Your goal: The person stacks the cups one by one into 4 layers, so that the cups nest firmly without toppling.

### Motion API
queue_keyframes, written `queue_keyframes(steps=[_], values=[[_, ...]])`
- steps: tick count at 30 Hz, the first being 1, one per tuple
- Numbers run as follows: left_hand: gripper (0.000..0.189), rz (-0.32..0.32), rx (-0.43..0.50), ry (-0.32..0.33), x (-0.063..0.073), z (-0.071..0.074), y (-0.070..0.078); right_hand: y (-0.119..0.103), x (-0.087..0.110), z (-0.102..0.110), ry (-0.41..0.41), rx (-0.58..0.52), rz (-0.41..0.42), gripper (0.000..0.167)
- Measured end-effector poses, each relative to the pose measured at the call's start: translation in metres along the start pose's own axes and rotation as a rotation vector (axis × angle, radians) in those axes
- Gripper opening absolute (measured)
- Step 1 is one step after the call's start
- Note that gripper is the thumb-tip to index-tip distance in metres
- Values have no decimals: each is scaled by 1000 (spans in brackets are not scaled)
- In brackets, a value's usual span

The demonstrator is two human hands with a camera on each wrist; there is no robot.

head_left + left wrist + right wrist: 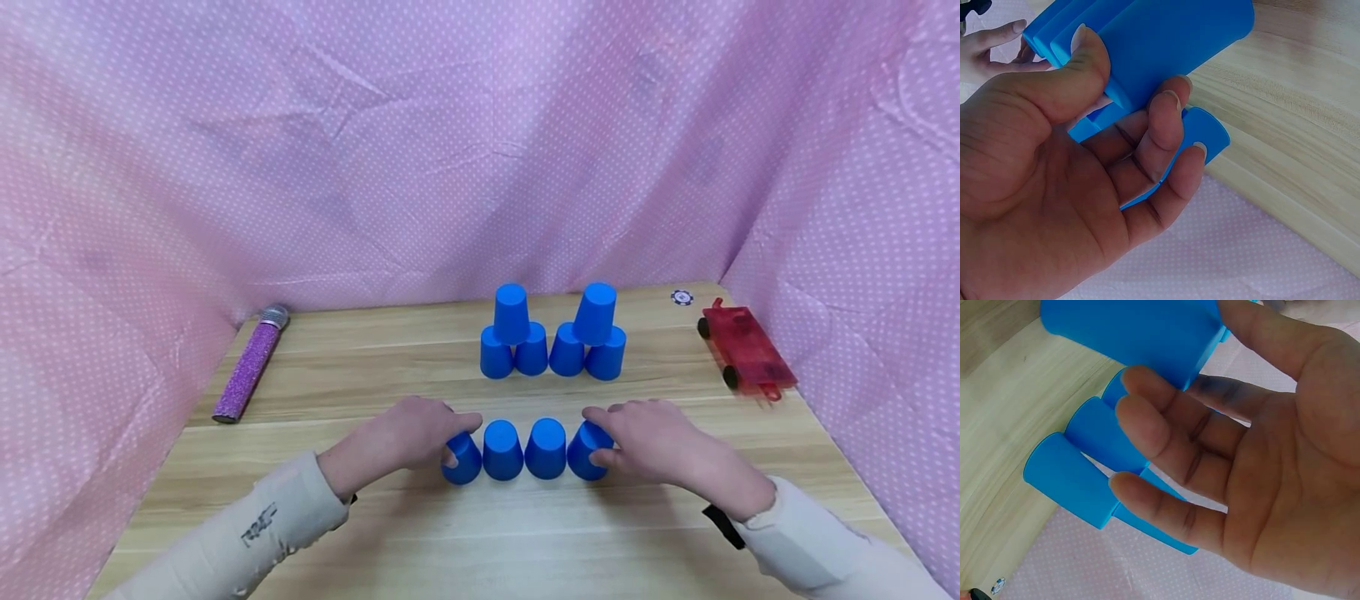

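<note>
Four upside-down blue cups stand in a front row in the head view. My left hand (416, 433) grips the leftmost cup (463, 468) between thumb and fingers, and the left wrist view shows the thumb against that cup (1172, 44). At the row's other end, my right hand (656, 437) holds the rightmost cup (583, 457) by its sides; its lower fingers (1147, 434) curl loosely beside the cup (1129, 331). Two middle cups, a left one (502, 454) and a right one (545, 454), stand untouched between the hands.
Behind the row are two small pyramids, each with one cup, left (512, 312) and right (596, 312), atop two others. A purple glittery microphone (251, 367) lies at left. On the right are a red toy car (750, 350) and a poker chip (682, 297). Pink dotted cloth (375, 167) surrounds the table.
</note>
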State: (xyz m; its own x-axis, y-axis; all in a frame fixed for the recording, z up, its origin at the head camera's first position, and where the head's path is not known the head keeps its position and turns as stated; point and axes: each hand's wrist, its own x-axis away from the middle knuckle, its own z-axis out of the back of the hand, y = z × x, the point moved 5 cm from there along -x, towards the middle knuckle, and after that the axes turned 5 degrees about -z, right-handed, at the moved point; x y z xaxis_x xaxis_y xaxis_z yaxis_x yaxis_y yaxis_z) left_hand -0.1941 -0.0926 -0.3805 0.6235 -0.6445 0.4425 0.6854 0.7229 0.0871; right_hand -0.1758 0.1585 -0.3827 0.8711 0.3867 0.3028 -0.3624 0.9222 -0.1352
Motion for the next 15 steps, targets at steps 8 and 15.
queue_keyframes(steps=[8,15], values=[[34,-8,3,22,1,0,0,1,-4,-3,3,-8,10,57],[33,-16,-2,48,4,1,1,2,-4,-5,-14,-32,-6,57]])
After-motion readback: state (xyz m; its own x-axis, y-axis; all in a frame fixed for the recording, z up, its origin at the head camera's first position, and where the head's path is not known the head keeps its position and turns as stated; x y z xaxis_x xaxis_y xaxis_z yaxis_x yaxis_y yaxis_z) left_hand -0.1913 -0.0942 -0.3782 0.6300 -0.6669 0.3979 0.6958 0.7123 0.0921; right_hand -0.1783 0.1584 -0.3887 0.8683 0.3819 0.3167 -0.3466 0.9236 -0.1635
